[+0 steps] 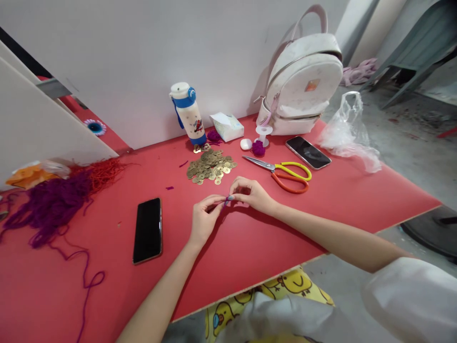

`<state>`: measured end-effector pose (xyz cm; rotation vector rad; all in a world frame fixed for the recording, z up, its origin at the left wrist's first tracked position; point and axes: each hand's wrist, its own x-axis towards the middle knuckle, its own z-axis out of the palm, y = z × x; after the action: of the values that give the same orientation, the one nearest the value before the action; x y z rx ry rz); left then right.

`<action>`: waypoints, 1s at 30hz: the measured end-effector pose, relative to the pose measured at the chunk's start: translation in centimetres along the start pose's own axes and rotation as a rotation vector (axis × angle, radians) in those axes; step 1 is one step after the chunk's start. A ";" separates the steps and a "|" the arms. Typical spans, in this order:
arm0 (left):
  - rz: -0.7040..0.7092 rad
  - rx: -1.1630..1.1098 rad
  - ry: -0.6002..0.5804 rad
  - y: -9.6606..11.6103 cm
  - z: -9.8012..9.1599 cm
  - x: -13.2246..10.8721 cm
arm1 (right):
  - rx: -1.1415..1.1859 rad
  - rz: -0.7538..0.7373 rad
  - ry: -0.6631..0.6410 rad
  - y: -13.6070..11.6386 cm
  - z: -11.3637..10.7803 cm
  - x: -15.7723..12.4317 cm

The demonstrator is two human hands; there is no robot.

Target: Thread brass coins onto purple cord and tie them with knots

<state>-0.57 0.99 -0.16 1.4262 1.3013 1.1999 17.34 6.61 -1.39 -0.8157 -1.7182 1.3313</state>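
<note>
My left hand point(204, 218) and my right hand point(252, 193) meet over the red table point(250, 238), fingertips pinched together on a short piece of purple cord point(226, 201). Both hands are closed in a pinch. Just behind them lies a heap of gold coins with holes point(210, 169). A black phone point(148, 229) lies face up to the left of my left hand. Scissors with yellow and orange handles point(283, 172) lie to the right of the coins.
Tangled purple yarn point(46, 205) and red yarn point(103, 172) lie at the left. At the wall stand a white bottle with a blue cap point(188, 112), a tissue pack point(227, 126), a white spool point(263, 133) and a white backpack point(303, 85). A second phone point(307, 152) and a plastic bag point(348, 131) lie right.
</note>
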 end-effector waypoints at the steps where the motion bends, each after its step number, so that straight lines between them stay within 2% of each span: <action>1: -0.012 -0.010 0.004 0.0 0.0 0.0 | 0.013 0.013 -0.003 0.0 0.1 0.0; 6: -0.064 -0.024 0.052 -0.2 0.1 -0.1 | 0.029 0.042 -0.043 0.0 0.4 -0.3; 15: -0.127 -0.039 0.146 -0.2 0.0 0.1 | 0.037 0.059 0.047 0.5 0.4 -0.3; 20: -0.181 -0.097 0.184 -0.4 -0.1 0.1 | -0.086 0.056 -0.088 0.0 0.5 -0.5; 25: -0.212 -0.139 0.197 -0.3 0.0 0.0 | -0.165 0.004 -0.158 0.0 0.7 -0.7; 30: -0.224 -0.243 0.118 0.2 0.3 -0.2 | -0.414 -0.061 -0.213 0.2 0.7 -0.7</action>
<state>-0.27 0.80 -0.02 1.0225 1.3062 1.2562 17.05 5.73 -1.79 -0.8617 -2.2136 1.0649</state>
